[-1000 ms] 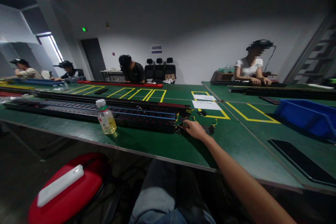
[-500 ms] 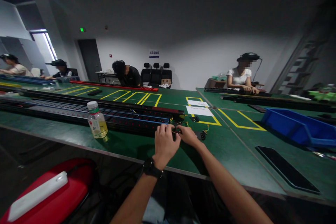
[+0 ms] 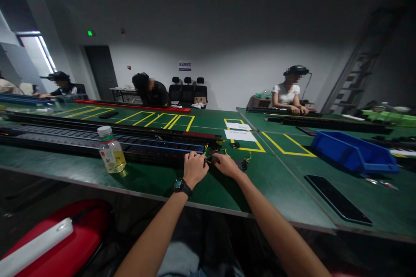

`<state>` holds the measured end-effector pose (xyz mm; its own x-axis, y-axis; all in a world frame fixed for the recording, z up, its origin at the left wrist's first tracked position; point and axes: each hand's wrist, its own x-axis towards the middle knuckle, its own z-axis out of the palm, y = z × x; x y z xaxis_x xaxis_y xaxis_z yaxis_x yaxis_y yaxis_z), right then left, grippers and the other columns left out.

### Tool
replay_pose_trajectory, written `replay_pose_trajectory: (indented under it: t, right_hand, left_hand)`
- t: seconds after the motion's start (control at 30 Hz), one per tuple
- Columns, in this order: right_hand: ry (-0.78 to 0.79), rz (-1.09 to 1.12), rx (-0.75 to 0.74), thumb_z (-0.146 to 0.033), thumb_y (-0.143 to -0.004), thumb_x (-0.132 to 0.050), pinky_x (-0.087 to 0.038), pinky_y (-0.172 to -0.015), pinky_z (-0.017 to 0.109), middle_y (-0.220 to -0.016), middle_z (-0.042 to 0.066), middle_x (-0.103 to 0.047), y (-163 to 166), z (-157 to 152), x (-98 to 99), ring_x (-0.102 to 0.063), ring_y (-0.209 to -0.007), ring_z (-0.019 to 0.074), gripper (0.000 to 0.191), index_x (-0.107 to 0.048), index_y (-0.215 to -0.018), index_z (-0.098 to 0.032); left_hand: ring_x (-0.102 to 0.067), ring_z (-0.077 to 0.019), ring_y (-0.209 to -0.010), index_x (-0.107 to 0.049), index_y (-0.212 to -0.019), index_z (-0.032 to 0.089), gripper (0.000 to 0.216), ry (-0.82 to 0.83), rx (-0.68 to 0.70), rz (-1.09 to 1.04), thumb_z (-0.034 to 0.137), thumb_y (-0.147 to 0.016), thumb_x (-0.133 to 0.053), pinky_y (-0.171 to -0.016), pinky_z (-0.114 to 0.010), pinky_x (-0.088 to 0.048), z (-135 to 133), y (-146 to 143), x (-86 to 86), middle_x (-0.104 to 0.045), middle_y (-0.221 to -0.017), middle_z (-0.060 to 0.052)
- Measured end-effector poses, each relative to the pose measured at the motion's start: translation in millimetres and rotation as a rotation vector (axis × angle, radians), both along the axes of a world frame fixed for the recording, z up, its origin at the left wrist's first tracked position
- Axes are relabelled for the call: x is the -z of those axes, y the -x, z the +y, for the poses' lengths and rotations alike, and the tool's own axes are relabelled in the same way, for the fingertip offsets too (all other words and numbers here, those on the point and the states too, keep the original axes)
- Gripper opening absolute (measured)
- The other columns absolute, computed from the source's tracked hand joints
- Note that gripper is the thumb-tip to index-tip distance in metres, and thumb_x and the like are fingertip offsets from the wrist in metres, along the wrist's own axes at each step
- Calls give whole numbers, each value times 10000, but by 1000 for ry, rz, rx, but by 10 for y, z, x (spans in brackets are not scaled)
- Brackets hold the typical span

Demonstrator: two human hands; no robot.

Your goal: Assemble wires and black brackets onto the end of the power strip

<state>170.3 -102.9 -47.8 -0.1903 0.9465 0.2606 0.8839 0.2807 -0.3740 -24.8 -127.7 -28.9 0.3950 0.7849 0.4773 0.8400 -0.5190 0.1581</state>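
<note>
While both our hands meet at its right end, the long black rail (image 3: 152, 152) with blue strips lies lengthwise on the green surface (image 3: 287, 188), reaching out of view to the left. Our left hand (image 3: 195, 168), a watch (image 3: 180, 186) on its wrist, bends its fingers at the corner of that end; we cannot tell what its grip holds. Our right hand (image 3: 226, 165) is just beside it, its grip narrow, thumb and fingers brought close together; anything between them is too small to make out. Next to our right hand we see a black connector (image 3: 243, 165) with a yellow wire (image 3: 249, 156). A bottle (image 3: 112, 156) stands upright before the rail. Farther right we have a phone (image 3: 338, 199) and a blue bin (image 3: 344, 151). Across from us, a person in a white top (image 3: 286, 95) handles dark rails (image 3: 325, 122).
</note>
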Motion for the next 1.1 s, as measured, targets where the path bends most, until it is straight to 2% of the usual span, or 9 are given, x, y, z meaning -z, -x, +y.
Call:
replay_pose_trajectory:
  t: [0.07, 0.17, 0.27, 0.37, 0.5, 0.67, 0.73, 0.9, 1.1]
  right_hand:
    - [-50, 76, 76, -209, -947, -568, -418, -712, 251, -914, 30, -769, -80, -13, -77, -687, -828, 197, 301, -733, -1194, -263]
    - [-154, 162, 343, -268, -995, -512, -430, -702, 269, -867, 37, -751, -262, -50, -215, -681, -799, 206, 316, -722, -1230, -251]
    - [-179, 145, 609, -313, -1023, -482, -457, -731, 302, -981, 90, -761, -450, -101, -309, -692, -902, 245, 331, -726, -1236, -245]
    - [-101, 43, 725, -381, -1042, -467, -486, -812, 358, -1076, 142, -757, -558, -145, -335, -680, -1023, 288, 366, -755, -1214, -237]
    - [-7, -118, 713, -402, -1060, -430, -466, -923, 451, -1177, 170, -742, -512, -166, -298, -628, -1140, 330, 416, -789, -1164, -217]
    - [-72, -289, 495, -327, -1038, -478, -390, -1010, 498, -1328, 171, -694, -261, -119, -168, -532, -1274, 350, 373, -730, -1302, -247]
    - [-29, -310, 435, -283, -1033, -473, -370, -1022, 497, -1303, 178, -707, -184, -89, -117, -532, -1279, 351, 357, -760, -1240, -242]
    - [-41, -227, 443, -168, -1005, -448, -378, -1004, 448, -1205, 158, -751, -166, -59, -92, -587, -1221, 324, 359, -788, -1108, -225]
    - [-68, 70, 567, -254, -1011, -493, -454, -875, 328, -1085, 98, -772, -203, -39, -163, -683, -1044, 259, 359, -632, -1341, -240]
  left_hand:
    - [-557, -301, -1119, -735, -1057, 201, 204, -6, -5, 1, 264, -947, -575, -949, -484, -361, 17, 2, 13, -778, -1076, -111]
    - [-563, -301, -1110, -744, -1036, 211, 198, -16, -19, -5, 279, -939, -586, -953, -485, -365, 31, -2, 26, -783, -1065, -94]
    - [-568, -301, -1108, -754, -1014, 219, 199, -22, -14, -36, 322, -934, -604, -951, -482, -366, 29, -12, 27, -786, -1050, -91]
    - [-576, -302, -1116, -767, -973, 228, 244, -12, -14, -86, 401, -953, -596, -956, -480, -363, 18, -19, 19, -790, -1039, -90]
    - [-586, -291, -1118, -774, -1033, 236, 287, -12, -9, -125, 421, -978, -561, -949, -468, -368, 13, -19, 13, -793, -1071, -75]
    - [-584, -290, -1113, -770, -1043, 239, 288, -32, -11, -124, 395, -994, -532, -947, -466, -373, 26, -18, 21, -794, -1094, -66]
    - [-584, -290, -1115, -770, -1038, 241, 286, -31, -9, -123, 387, -998, -528, -951, -468, -375, 30, -19, 20, -795, -1101, -66]
    - [-586, -289, -1117, -766, -1035, 245, 294, -20, -9, -120, 388, -1008, -511, -949, -466, -380, 26, -18, 5, -796, -1102, -66]
    - [-591, -286, -1103, -758, -1021, 249, 290, -28, -13, -122, 375, -1014, -498, -934, -461, -381, 25, -21, -5, -794, -1080, -60]
